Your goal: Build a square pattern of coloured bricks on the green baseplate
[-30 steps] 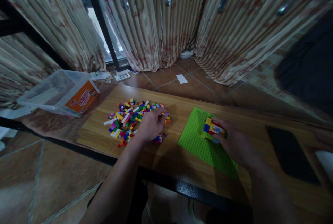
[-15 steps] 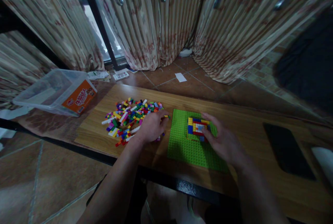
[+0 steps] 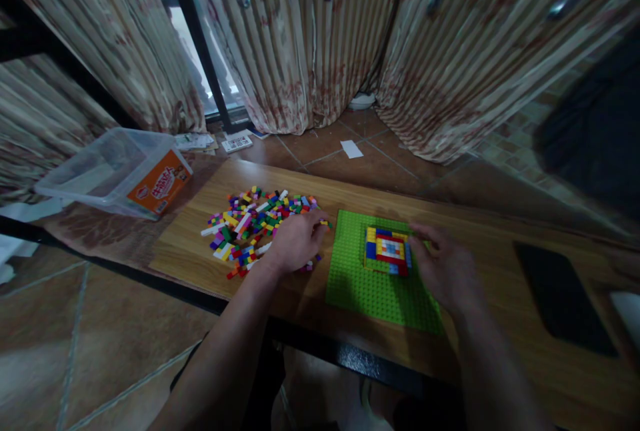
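A green baseplate lies flat on the wooden table and carries a small square build of red, yellow, blue and white bricks. My right hand rests on the plate just right of the build, fingers loosely bent and apart, fingertips at the build's right side. To the left is a pile of small coloured bricks. My left hand sits on the pile's right edge, its fingers curled together over the bricks. What they pinch is hidden.
A clear plastic tub with an orange label lies tipped at the table's far left. A flat black object lies to the right, with something white at the frame edge. Striped curtains and a tiled floor sit behind the table.
The baseplate with the build has been turned and slid left to lie square. My right hand let go of the build and now sits beside it. My left hand stayed on the pile.
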A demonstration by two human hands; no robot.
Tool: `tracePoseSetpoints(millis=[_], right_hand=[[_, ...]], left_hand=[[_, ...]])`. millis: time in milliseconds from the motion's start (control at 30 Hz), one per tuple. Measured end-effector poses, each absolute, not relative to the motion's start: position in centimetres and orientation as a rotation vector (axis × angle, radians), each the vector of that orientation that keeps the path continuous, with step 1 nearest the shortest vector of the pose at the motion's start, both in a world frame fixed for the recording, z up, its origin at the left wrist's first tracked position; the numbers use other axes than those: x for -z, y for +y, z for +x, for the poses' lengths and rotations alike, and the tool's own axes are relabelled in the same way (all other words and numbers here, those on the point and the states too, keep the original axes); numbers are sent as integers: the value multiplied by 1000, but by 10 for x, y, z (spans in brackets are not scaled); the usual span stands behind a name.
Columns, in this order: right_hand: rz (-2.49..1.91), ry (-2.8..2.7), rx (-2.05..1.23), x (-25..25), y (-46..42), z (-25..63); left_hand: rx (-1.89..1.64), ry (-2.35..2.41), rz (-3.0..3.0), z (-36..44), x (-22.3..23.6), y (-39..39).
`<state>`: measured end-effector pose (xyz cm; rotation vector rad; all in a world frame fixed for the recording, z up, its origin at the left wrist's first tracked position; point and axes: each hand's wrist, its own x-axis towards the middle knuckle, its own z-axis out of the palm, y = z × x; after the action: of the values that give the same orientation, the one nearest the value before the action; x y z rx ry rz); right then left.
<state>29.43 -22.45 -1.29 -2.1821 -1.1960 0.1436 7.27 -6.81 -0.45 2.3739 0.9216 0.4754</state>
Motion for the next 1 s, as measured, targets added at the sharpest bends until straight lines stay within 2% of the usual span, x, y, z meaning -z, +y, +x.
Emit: tracePoseSetpoints(millis=[433,1000], right_hand=[[-2191,-1243,-67,20,-222,294],[-2239,-1288,-204,17,-219,286]], left_hand=[[-430,904,2425,72,5,-68],[-415,926,2410,71,4,-68]])
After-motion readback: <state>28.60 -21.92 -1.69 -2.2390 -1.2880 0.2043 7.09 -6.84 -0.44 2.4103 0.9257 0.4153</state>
